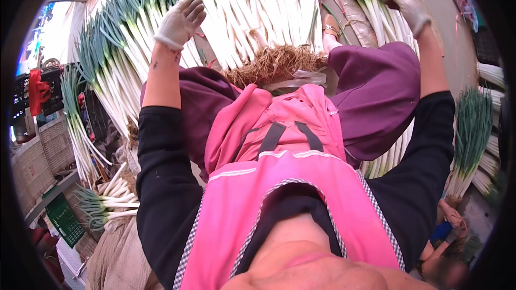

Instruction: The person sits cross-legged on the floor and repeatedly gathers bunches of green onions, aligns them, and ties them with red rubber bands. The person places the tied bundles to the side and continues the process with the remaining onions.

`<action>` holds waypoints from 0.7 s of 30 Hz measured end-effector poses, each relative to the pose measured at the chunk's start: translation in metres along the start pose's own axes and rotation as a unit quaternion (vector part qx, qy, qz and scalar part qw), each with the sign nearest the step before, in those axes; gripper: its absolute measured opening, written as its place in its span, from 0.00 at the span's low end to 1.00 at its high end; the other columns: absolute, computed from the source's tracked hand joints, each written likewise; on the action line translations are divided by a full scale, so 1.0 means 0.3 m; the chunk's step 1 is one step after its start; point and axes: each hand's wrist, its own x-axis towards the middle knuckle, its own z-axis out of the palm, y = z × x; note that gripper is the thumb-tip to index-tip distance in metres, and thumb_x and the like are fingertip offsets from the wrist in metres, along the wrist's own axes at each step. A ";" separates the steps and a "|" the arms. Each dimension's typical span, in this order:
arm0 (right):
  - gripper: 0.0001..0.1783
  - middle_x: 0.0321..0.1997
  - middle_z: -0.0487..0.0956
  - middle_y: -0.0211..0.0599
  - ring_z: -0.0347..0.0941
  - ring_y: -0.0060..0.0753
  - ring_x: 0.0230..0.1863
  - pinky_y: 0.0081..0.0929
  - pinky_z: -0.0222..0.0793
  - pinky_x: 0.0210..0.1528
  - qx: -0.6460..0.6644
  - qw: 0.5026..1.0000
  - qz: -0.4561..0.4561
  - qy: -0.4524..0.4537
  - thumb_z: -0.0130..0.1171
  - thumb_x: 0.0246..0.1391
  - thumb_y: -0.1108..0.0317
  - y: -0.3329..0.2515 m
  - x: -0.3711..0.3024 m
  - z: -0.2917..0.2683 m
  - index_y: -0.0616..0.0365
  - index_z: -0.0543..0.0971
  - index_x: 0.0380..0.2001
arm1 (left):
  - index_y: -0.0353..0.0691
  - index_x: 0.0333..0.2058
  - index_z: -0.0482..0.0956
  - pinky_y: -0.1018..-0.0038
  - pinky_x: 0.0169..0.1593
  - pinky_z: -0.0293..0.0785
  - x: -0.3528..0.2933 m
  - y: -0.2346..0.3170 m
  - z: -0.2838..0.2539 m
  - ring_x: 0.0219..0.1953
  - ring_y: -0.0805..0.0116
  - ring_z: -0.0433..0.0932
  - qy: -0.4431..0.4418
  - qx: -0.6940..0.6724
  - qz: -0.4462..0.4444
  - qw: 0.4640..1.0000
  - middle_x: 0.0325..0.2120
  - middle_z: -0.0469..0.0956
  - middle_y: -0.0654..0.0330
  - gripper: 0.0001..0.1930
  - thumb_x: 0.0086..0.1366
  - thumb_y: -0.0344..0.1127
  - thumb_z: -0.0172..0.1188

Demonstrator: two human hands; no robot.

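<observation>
A thick bundle of long green onions [252, 16] lies in front of me, its brown roots [274, 64] toward my lap and its green tops pointing away. My left hand [181, 21], in a pale glove, is raised at the bundle's left edge with fingers stretched and nothing in them. Over on the right, my gloved right hand [406, 5] hangs above another pile of green onions [376, 8], fingers apart and slightly bent. Whether its fingertips touch the stalks I cannot tell. More green onions [121, 70] lie in a row on the left.
Left of me stand a beige crate [45, 153], a green crate [63, 216] and a red bag [38, 92]. Loose green onions [115, 204] rest by a burlap sack [118, 255]. Behind on the right are a tied bundle [470, 139] and another person's arm [449, 236].
</observation>
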 end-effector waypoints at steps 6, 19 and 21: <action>0.18 0.32 0.77 0.31 0.70 0.19 0.28 0.17 0.69 0.33 -0.132 0.983 0.027 -0.122 0.55 0.55 0.61 0.085 0.186 0.585 0.60 0.74 0.46 | 0.38 0.46 0.68 0.73 0.39 0.72 -0.098 0.056 0.170 0.30 0.69 0.73 0.001 -0.007 0.078 0.997 0.33 0.73 0.61 0.15 0.64 0.40 0.51; 0.24 0.39 0.77 0.50 0.73 0.48 0.39 0.37 0.68 0.43 -0.249 0.953 0.172 -0.032 0.60 0.44 0.60 0.458 0.080 1.401 0.61 0.73 0.44 | 0.32 0.51 0.65 0.70 0.48 0.74 -0.210 0.132 -0.047 0.41 0.66 0.75 0.081 0.044 0.157 0.983 0.43 0.73 0.54 0.18 0.69 0.39 0.41; 0.19 0.33 0.78 0.46 0.74 0.42 0.31 0.34 0.71 0.34 -0.188 0.969 0.153 -0.054 0.59 0.44 0.64 0.465 0.082 1.348 0.62 0.74 0.40 | 0.32 0.48 0.68 0.72 0.44 0.75 -0.192 0.128 -0.059 0.38 0.66 0.76 0.049 0.013 0.170 0.984 0.39 0.75 0.54 0.17 0.67 0.38 0.47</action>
